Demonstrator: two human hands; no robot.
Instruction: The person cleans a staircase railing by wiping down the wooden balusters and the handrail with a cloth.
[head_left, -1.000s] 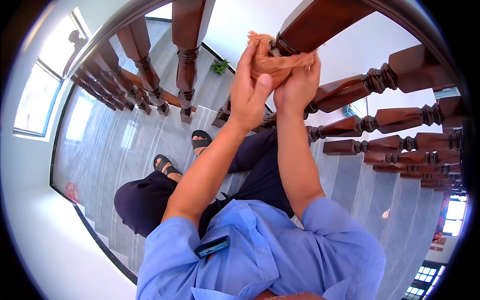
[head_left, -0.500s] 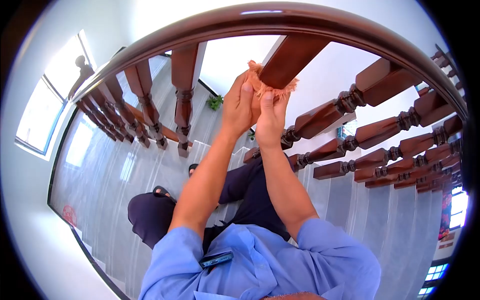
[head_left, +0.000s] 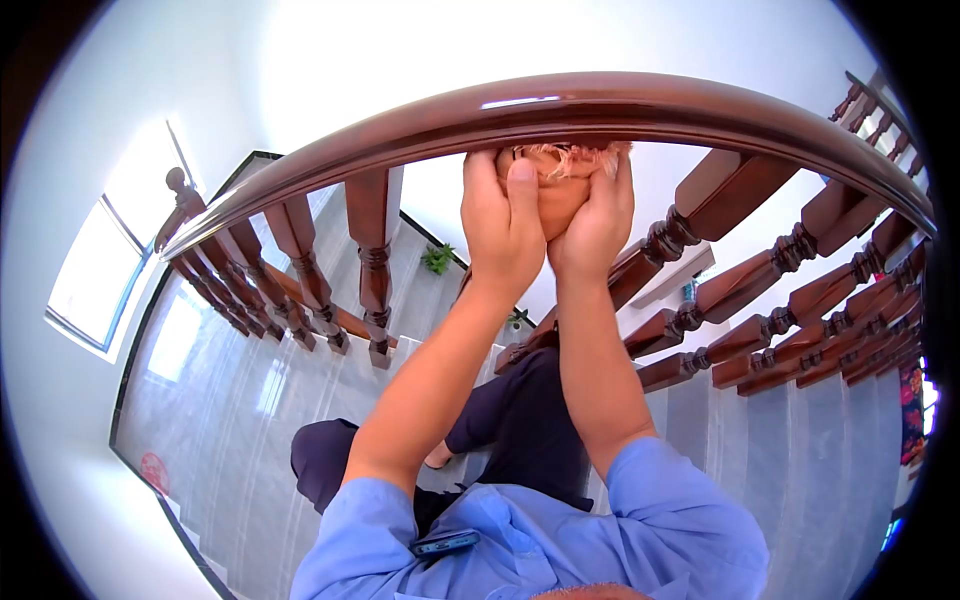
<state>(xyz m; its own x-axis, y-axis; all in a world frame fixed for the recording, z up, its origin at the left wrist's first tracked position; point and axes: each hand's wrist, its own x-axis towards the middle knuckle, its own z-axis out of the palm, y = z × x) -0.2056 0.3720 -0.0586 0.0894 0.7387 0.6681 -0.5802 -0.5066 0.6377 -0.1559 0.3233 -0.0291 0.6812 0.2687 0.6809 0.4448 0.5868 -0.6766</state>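
An orange cloth with frayed, shaggy edges is wrapped around the top of a baluster, right beneath the dark wooden handrail. My left hand curls around the cloth from the left, its thumb lying along the front. From the other side my right hand closes on the same cloth. The wrists are close together below it. Both hands cover the baluster's upper block, so that wood is hidden.
Turned balusters stand left of my hands, and more balusters slant away on the right. Grey polished stairs lie below. A green plant is on a lower step, and a window is at left.
Both hands have slid the cloth up the baluster to the underside of the handrail, covering the wood that showed before. The camera view has shifted, so the rail sits lower.
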